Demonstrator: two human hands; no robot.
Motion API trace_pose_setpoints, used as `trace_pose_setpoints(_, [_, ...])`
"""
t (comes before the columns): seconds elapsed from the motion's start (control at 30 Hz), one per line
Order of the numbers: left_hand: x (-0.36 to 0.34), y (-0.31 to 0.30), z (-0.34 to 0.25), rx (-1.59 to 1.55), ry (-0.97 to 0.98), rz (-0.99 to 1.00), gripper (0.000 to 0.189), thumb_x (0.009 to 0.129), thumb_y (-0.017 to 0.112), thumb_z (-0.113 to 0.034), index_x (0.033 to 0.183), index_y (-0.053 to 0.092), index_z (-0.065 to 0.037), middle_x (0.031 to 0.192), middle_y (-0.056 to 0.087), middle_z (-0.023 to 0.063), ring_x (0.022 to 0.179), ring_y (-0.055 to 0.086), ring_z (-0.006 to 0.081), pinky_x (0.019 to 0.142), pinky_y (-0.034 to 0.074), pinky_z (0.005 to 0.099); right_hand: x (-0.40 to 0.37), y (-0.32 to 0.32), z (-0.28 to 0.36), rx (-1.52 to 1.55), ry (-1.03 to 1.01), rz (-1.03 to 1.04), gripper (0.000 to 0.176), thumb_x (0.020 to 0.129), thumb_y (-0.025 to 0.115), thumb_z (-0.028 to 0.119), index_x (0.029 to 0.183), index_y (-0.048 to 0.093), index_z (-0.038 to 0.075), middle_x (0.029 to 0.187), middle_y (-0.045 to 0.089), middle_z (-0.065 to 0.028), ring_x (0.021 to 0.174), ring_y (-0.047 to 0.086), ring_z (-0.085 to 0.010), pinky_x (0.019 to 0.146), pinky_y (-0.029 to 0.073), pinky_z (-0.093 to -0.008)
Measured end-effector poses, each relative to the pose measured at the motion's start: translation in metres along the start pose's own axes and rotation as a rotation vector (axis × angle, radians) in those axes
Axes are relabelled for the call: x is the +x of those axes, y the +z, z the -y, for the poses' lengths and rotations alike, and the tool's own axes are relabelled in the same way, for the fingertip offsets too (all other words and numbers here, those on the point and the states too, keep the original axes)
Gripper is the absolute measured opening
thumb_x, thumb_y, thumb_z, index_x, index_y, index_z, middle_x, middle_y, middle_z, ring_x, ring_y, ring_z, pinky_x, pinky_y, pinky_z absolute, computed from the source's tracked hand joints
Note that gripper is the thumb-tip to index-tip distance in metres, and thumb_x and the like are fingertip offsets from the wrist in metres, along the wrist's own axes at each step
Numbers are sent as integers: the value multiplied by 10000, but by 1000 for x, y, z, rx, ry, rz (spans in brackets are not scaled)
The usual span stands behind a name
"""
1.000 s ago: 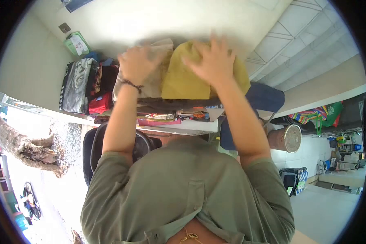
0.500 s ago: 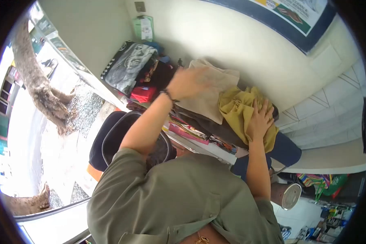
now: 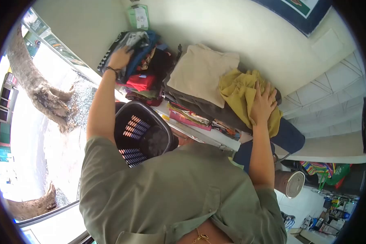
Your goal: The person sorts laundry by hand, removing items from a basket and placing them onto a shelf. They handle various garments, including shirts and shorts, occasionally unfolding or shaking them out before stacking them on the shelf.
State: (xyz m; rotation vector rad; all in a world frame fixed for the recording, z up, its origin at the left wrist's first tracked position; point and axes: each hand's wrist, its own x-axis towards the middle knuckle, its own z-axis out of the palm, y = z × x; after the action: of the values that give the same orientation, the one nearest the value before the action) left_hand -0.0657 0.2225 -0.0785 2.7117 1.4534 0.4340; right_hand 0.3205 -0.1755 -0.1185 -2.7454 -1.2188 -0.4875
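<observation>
My left hand [image 3: 120, 59], with a dark bracelet at its wrist, is on a black-and-grey printed shirt [image 3: 135, 39] atop the left clothes pile. Its fingers curl onto the fabric, which looks bunched beneath them. Blue cloth [image 3: 144, 52] shows beside it, and a red folded garment [image 3: 140, 82] lies lower down. My right hand [image 3: 264, 99] rests with spread fingers on a crumpled mustard-yellow garment [image 3: 236, 87]. Left of that garment, a beige folded garment [image 3: 203, 71] lies on top of dark folded clothes [image 3: 191, 104].
A black plastic basket [image 3: 153, 140] stands between my body and the shelf. Dark blue cloth [image 3: 288, 138] hangs at the right, near a brown cylindrical container [image 3: 289, 184]. Behind the piles is a wall with a framed poster [image 3: 309, 24]. Outside the window at left is a tree trunk [image 3: 36, 85].
My left hand has moved left from above the beige garment to the printed shirt, which is now bunched, exposing more blue cloth. My right hand stays on the mustard garment. The view has shifted slightly.
</observation>
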Motion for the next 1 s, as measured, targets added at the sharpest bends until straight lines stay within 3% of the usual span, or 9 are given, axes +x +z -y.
trace_pose_setpoints(0.17, [8, -4, 25, -436, -237, -38, 592, 917, 549, -455, 1293, 537, 1, 921, 671, 253, 917, 655, 390, 797, 479, 456, 0, 3, 0, 9, 1, -38, 618, 923, 444, 555, 1489, 357, 321, 1580, 228, -147, 1425, 180, -483, 1052, 216, -699])
trace_pose_setpoints(0.27, [16, 0, 65, -402, -111, -255, 577, 926, 543, -465, 1289, 544, -17, 821, 651, 200, 797, 647, 327, 711, 482, 441, 2, 0, -1, 51, 21, 46, 644, 908, 441, 606, 1485, 362, 329, 1578, 232, -155, 1429, 164, -486, 1075, 189, -687])
trace_pose_setpoints(0.33, [9, -43, 56, -432, -276, -201, 529, 953, 529, -436, 1253, 567, -1, 868, 660, 190, 798, 649, 284, 689, 493, 408, 11, -14, -3, 143, 67, 165, 691, 893, 439, 660, 1487, 363, 314, 1582, 214, -166, 1447, 154, -444, 1111, 159, -649])
trace_pose_setpoints(0.43, [-29, -117, 13, -817, -187, -310, 437, 996, 522, -312, 1242, 566, 47, 1045, 679, 123, 906, 654, 212, 804, 511, 336, 33, -41, -12, 503, 163, 158, 744, 884, 433, 690, 1487, 374, 259, 1579, 215, -181, 1463, 167, -380, 1128, 141, -624])
trace_pose_setpoints(0.57, [-65, -172, -26, -1204, -161, -244, 447, 998, 535, -315, 1272, 544, 38, 1096, 665, 105, 962, 646, 180, 851, 509, 314, 36, -114, 19, 862, -85, -174, 732, 870, 592, 581, 1455, 428, 173, 1566, 248, -192, 1420, 298, -374, 1149, 181, -545])
trace_pose_setpoints(0.67, [-78, -191, -53, -1352, -152, -127, 428, 1008, 514, -320, 1253, 542, 29, 1144, 644, 124, 996, 650, 188, 842, 534, 314, 38, -150, 58, 1096, -366, -152, 816, 817, 728, 456, 1475, 377, 124, 1539, 306, -203, 1378, 380, -365, 1141, 244, -475])
trace_pose_setpoints(0.83, [-99, -179, -135, -1884, 37, 208, 449, 1007, 509, -340, 1249, 531, 38, 1153, 642, 134, 993, 656, 204, 845, 546, 322, 51, -164, 109, 1897, -153, 338, 1040, 707, 852, 340, 1501, 248, 46, 1440, 427, -233, 1291, 479, -276, 1062, 378, -404])
trace_pose_setpoints(0.93, [-89, -158, -177, -1686, -76, 185, 477, 1002, 518, -337, 1282, 518, 50, 1169, 638, 103, 1046, 618, 168, 901, 501, 299, 60, -187, 90, 2142, 5, 544, 570, 686, 868, 213, 1147, 621, -15, 1100, 660, -150, 977, 642, -226, 839, 529, -365])
trace_pose_setpoints(1.0, [-75, -147, -202, -1567, 182, 133, 496, 975, 573, -325, 1285, 517, 58, 1173, 636, 92, 1055, 594, 140, 915, 479, 285, 68, -197, 71, 2120, 10, 379, 399, 689, 858, 156, 1006, 691, -21, 941, 698, -120, 831, 663, -211, 792, 542, -353])
